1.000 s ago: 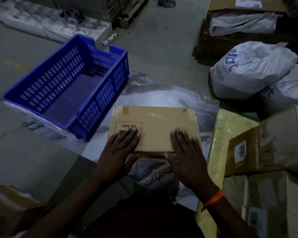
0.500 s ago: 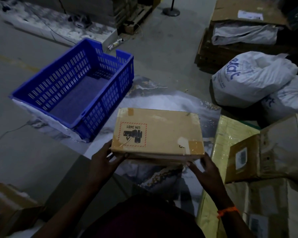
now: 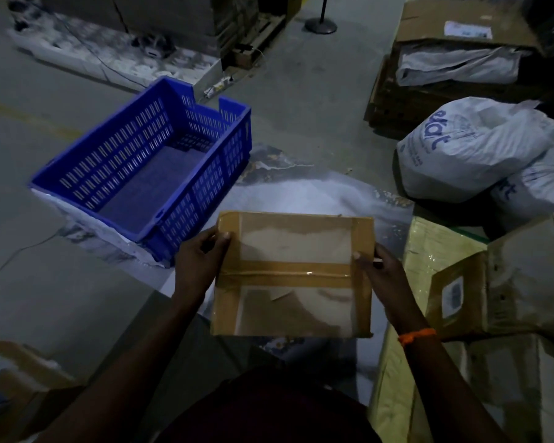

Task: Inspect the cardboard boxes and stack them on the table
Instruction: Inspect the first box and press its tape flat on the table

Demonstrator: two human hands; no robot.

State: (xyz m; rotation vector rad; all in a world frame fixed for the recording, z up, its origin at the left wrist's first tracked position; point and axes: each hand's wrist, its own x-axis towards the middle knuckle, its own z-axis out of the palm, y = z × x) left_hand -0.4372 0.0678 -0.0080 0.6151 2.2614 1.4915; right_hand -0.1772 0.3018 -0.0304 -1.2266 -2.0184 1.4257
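At your left, the blue slotted crate (image 3: 147, 161) sits on the marbled desk (image 3: 301, 190). Your left hand (image 3: 199, 260) grips the left edge of the cardboard box (image 3: 293, 276), thumb curled onto the taped face and fingers hidden behind. The box is held off the desk, just right of the crate, with its taped seam turned up towards you. Your right hand (image 3: 383, 270) pinches the opposite edge the same way. You look to be mid-inspection, checking the tape. The next move, I judge, is to level the box and lay it flat on the bare desk beyond it to start the stack, keeping it apart from the cardboard cartons (image 3: 518, 282) piled at your right.
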